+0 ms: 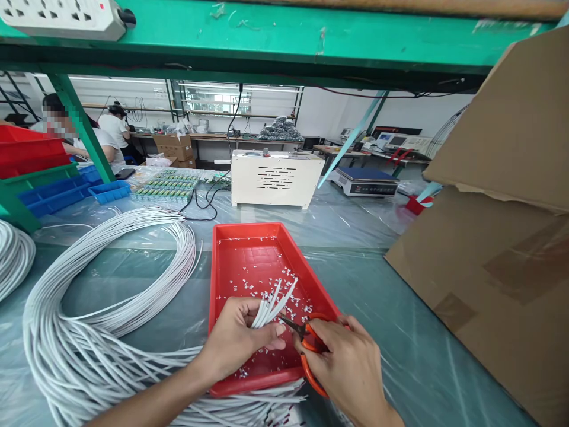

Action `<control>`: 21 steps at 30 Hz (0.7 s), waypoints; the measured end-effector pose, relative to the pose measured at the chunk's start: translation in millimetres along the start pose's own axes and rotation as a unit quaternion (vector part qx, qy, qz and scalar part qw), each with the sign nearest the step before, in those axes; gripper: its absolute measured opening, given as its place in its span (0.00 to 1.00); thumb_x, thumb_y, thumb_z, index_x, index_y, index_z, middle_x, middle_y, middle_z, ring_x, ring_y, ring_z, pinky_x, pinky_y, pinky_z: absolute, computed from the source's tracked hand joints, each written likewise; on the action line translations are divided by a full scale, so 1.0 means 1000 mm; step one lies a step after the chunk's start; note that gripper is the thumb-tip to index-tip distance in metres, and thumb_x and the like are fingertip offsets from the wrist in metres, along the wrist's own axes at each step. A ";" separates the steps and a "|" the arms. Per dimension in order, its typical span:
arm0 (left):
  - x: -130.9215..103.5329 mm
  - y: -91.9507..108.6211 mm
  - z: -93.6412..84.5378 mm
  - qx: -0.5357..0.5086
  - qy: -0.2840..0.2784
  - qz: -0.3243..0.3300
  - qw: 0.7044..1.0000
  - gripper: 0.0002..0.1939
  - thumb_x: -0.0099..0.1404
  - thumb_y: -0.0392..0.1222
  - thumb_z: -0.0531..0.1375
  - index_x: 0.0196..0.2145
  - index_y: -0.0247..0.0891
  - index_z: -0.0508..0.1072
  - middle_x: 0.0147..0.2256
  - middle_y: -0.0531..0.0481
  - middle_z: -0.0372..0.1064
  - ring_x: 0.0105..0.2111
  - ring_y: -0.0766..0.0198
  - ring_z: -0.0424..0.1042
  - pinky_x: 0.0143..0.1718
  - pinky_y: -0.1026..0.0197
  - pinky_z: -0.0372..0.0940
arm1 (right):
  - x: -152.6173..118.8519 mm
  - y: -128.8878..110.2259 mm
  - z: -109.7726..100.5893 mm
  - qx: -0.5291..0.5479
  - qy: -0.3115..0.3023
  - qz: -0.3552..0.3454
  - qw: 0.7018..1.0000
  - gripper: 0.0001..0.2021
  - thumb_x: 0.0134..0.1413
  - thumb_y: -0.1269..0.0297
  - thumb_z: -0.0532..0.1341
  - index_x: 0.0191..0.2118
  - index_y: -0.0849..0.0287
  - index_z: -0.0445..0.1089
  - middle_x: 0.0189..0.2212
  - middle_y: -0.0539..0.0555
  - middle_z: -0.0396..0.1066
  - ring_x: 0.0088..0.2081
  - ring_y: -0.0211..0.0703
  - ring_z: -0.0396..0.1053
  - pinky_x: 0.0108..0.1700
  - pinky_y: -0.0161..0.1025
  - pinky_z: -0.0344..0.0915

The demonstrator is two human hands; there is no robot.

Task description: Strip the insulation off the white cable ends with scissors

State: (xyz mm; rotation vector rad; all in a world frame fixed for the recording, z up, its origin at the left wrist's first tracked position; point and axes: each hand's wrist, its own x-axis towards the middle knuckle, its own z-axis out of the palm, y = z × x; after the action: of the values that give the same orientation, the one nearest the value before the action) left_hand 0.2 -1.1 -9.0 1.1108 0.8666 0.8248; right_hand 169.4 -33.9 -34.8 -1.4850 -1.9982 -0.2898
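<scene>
My left hand [242,332] is closed around a small bunch of white cables [272,305], their ends fanned up and to the right. In my right hand [349,362] is a pair of scissors [306,344] with orange handles, its dark blades pointing left at the cables near my left fingertips. Both hands are above a red tray [322,287] strewn with small whitish scraps [249,287]. A large coil of white cables [57,284] lies on the left, and loose cable ends [267,400] stretch along the tray's near edge.
A cream metal box [275,178] stands behind the tray, with a weighing scale [364,181] to its right. Cardboard boxes [498,255] crowd the right side. Blue bins [111,191] and trays of circuit boards [166,187] sit back left. A green shelf beam [284,35] crosses overhead. People sit beyond.
</scene>
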 end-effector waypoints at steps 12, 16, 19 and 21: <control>0.000 0.000 0.000 -0.005 0.003 0.013 1.000 0.12 0.49 0.40 0.66 0.30 0.30 0.74 0.24 0.53 0.70 0.24 0.68 0.71 0.28 0.65 0.68 | -0.005 0.006 -0.001 -0.050 0.065 -0.068 0.994 0.15 0.53 0.67 0.53 0.17 0.60 0.64 0.11 0.48 0.62 0.16 0.37 0.59 0.34 0.39 0.53; 0.001 0.000 -0.001 -0.010 0.003 0.021 1.000 0.11 0.50 0.41 0.66 0.28 0.29 0.74 0.24 0.52 0.70 0.24 0.68 0.70 0.29 0.64 0.69 | -0.004 0.009 -0.003 -0.035 0.083 -0.063 0.994 0.10 0.50 0.67 0.56 0.20 0.59 0.65 0.13 0.47 0.63 0.17 0.37 0.60 0.36 0.40 0.54; 0.001 0.000 -0.002 -0.012 -0.001 0.023 1.000 0.11 0.50 0.41 0.66 0.29 0.30 0.74 0.24 0.53 0.69 0.23 0.69 0.69 0.30 0.63 0.69 | -0.001 0.009 -0.001 0.016 0.050 0.027 0.998 0.09 0.48 0.64 0.58 0.20 0.58 0.64 0.15 0.48 0.65 0.19 0.39 0.61 0.37 0.42 0.55; 0.001 0.000 -0.002 -0.015 -0.010 0.029 0.999 0.11 0.50 0.41 0.66 0.30 0.30 0.74 0.25 0.52 0.69 0.24 0.69 0.68 0.31 0.62 0.70 | 0.000 0.008 0.001 0.124 0.011 0.114 0.986 0.09 0.49 0.62 0.58 0.22 0.58 0.66 0.18 0.50 0.67 0.23 0.41 0.63 0.35 0.41 0.58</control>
State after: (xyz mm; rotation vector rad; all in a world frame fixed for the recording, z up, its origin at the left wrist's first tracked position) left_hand -0.6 0.5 -9.7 1.1201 0.8058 0.8712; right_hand 176.0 -30.4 -36.8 -1.5217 -1.7532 0.0376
